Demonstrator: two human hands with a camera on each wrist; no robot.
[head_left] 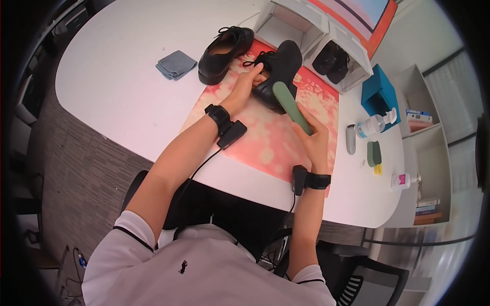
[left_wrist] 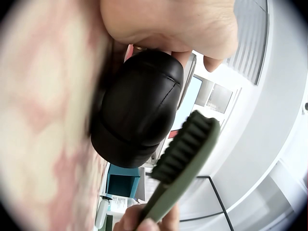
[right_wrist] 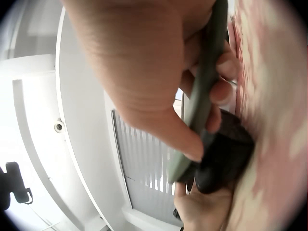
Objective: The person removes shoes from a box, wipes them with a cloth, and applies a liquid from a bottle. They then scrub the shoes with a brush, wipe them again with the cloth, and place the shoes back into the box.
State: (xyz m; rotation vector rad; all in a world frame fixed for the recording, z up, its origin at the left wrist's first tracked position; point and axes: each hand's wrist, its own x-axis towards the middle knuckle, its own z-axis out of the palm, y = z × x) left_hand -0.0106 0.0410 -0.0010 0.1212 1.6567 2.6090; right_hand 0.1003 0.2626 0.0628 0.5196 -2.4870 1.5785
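Observation:
My left hand (head_left: 244, 91) grips a black lace-up shoe (head_left: 284, 65) around its opening, close over the red-and-cream patterned mat (head_left: 255, 153). In the left wrist view the rounded toe of the shoe (left_wrist: 139, 106) shows large. The handle of a green shoe brush (head_left: 289, 103) is in my right hand (head_left: 315, 136), thumb on one side and fingers on the other. Its dark bristles face the shoe, just beside the toe in the left wrist view. The other black shoe (head_left: 208, 75) stands at the mat's left edge. Near it lies a folded grey cloth (head_left: 176, 65).
White shoe boxes (head_left: 316, 23) stand at the back, one holding dark shoes (head_left: 331, 62). On the right are a teal box (head_left: 368, 92), a pump bottle (head_left: 371, 126), a grey object (head_left: 350, 140), a green brush (head_left: 374, 154) and another bottle (head_left: 401, 181) near the white table's edge.

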